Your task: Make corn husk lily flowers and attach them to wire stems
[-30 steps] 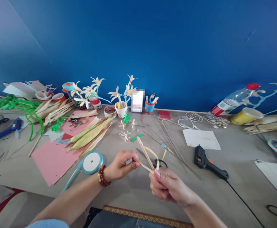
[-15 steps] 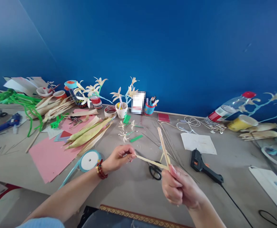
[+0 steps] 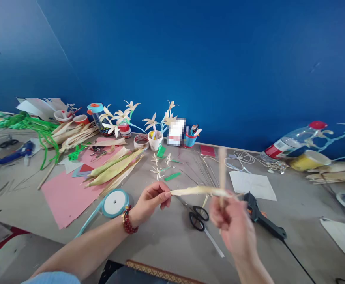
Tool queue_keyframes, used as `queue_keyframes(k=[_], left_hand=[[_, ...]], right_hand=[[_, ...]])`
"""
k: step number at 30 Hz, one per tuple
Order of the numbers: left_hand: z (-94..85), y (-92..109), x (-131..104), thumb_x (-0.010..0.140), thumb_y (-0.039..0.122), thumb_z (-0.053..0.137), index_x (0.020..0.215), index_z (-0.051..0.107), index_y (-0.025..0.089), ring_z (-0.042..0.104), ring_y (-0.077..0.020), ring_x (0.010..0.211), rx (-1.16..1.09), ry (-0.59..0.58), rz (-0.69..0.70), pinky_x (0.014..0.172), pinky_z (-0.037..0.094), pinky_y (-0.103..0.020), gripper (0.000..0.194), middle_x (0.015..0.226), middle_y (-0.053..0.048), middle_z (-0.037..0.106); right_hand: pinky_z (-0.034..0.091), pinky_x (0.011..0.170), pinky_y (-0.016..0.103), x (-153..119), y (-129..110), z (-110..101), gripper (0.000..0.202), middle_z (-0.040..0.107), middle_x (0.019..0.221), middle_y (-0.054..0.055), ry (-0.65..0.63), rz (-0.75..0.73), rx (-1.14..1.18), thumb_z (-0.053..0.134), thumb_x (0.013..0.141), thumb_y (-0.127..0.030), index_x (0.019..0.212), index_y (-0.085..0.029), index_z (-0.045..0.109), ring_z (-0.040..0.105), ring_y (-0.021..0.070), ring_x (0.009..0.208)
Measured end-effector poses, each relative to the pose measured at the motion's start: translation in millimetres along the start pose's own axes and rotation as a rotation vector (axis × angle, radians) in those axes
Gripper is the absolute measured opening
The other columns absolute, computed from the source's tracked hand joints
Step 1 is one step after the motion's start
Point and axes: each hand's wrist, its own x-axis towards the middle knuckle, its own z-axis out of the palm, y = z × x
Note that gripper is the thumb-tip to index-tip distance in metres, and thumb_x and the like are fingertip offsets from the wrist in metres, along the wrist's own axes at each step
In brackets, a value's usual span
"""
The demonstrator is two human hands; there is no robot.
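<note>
A pale strip of corn husk [image 3: 194, 191] stretches nearly level between my two hands. Its left end is pinched between thumb and fingers of my left hand [image 3: 154, 200]. My right hand [image 3: 234, 223], smeared by motion, is closed round a pale, narrow stick [image 3: 222, 167] that stands upright, and the strip's other end meets it there. Below the strip, black-handled scissors [image 3: 196, 221] lie on the table between the hands. A black glue gun [image 3: 263, 219] rests just right of my right hand.
Left of my left hand are a ribbon roll [image 3: 115, 202], corn husks [image 3: 113, 169] and pink paper [image 3: 68, 197]. Husk flowers [image 3: 157, 172] and green strips lie ahead. A cup with flowers [image 3: 155, 142] and a tilted bottle [image 3: 293, 142] stand farther back.
My right hand has moved to the right, and the strip is now drawn out longer and more level. The stick has turned more upright. The scissors show more fully.
</note>
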Motion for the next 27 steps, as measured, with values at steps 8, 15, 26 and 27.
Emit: queue_keyframes(k=[8, 15, 26, 27], left_hand=[[1.1, 0, -4, 0.085, 0.031, 0.066, 0.082, 0.06, 0.015, 0.05, -0.0082, 0.049, -0.061, -0.016, 0.01, 0.048, 0.038, -0.021, 0.018, 0.062, -0.002, 0.067], [1.3, 5, -3, 0.086, 0.025, 0.065, 0.084, 0.062, 0.014, 0.051, -0.0073, 0.051, -0.098, 0.027, 0.113, 0.053, 0.04, -0.023, 0.012, 0.073, -0.004, 0.069], [3.9, 7, -5, 0.087, 0.024, 0.063, 0.085, 0.063, 0.017, 0.053, -0.0079, 0.06, 0.04, 0.07, 0.251, 0.056, 0.045, -0.023, 0.008, 0.085, -0.003, 0.062], [5.6, 4, -8, 0.087, 0.024, 0.063, 0.085, 0.063, 0.016, 0.053, -0.0084, 0.061, 0.112, 0.043, 0.232, 0.056, 0.046, -0.023, 0.008, 0.087, -0.004, 0.062]], right_hand=[[0.026, 0.04, 0.018, 20, -17, -14, 0.021, 0.043, 0.061, -0.006, 0.323, -0.273, 0.16, 0.057, 0.089, -0.039, 0.096, -0.02, 0.066, 0.031, 0.0068, 0.045], [0.036, 0.05, 0.024, 6, -5, -16, 0.022, 0.061, 0.06, 0.001, -0.488, -0.457, -0.766, 0.056, 0.092, -0.032, 0.093, -0.02, 0.075, 0.05, 0.0122, 0.05], [0.036, 0.055, 0.022, 10, 2, -4, 0.039, 0.053, 0.062, -0.002, -0.518, -0.008, -0.966, 0.041, 0.098, -0.044, 0.088, -0.018, 0.068, 0.048, 0.0127, 0.057], [0.034, 0.054, 0.022, 7, 7, -1, 0.039, 0.049, 0.062, -0.002, -0.508, 0.01, -0.928, 0.041, 0.098, -0.045, 0.085, -0.018, 0.065, 0.045, 0.0121, 0.057]])
